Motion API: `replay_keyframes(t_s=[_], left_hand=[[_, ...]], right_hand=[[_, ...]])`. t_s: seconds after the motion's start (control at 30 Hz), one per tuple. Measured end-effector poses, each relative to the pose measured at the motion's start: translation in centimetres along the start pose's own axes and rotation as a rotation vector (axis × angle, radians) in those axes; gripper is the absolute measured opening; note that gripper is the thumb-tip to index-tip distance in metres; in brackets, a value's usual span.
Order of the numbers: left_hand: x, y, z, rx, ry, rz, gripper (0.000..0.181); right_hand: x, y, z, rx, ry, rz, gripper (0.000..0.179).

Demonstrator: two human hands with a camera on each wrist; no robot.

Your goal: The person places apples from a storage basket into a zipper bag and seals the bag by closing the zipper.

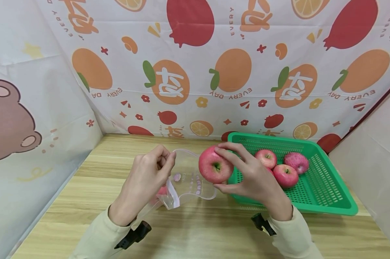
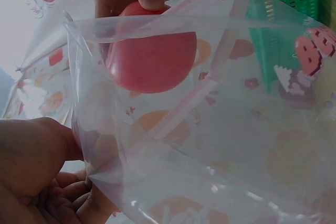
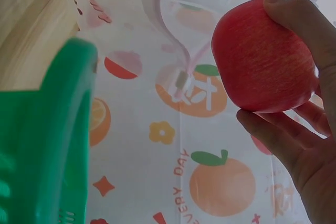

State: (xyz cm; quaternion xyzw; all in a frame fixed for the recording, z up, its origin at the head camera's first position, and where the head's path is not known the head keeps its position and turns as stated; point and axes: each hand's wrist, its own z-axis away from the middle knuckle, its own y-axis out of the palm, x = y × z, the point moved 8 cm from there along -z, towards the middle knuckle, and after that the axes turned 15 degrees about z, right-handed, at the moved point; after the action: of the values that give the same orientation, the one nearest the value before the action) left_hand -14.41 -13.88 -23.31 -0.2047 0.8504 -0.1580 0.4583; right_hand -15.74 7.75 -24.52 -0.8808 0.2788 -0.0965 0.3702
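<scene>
A round apple (image 1: 211, 172), its skin smooth and streaked red-pink, sits near the middle of the head frame, its stem hollow turned to the camera. The right hand (image 1: 254, 175) grips it from the right, fingers curved over the top and thumb beneath, the forearm slanting in from the lower right. Just left of the apple, a clear, thin plastic bag (image 1: 189, 185) stands partly spread, its film creased and glossy, with a pale zip strip and small purple prints. The left hand (image 1: 144, 178) pinches the bag's edge between curled fingers and thumb, wrist angled up from the lower left. A reddish shape (image 1: 162, 190) shows at the bag's lower left; whether it lies inside is unclear. At the right of the frame, a green perforated plastic basket (image 1: 335, 209) with a rounded rim holds more apples (image 1: 285, 176) on the wood-grained counter (image 1: 201, 233).
</scene>
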Motion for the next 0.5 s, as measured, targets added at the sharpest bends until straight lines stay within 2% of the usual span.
replay_keyframes(t_s=[0.5], left_hand=[[0.0,0.1,0.0,-0.006,0.017,-0.018,0.022]], right_hand=[[1.2,2.3,-0.3,0.022,-0.041,-0.038,0.077]])
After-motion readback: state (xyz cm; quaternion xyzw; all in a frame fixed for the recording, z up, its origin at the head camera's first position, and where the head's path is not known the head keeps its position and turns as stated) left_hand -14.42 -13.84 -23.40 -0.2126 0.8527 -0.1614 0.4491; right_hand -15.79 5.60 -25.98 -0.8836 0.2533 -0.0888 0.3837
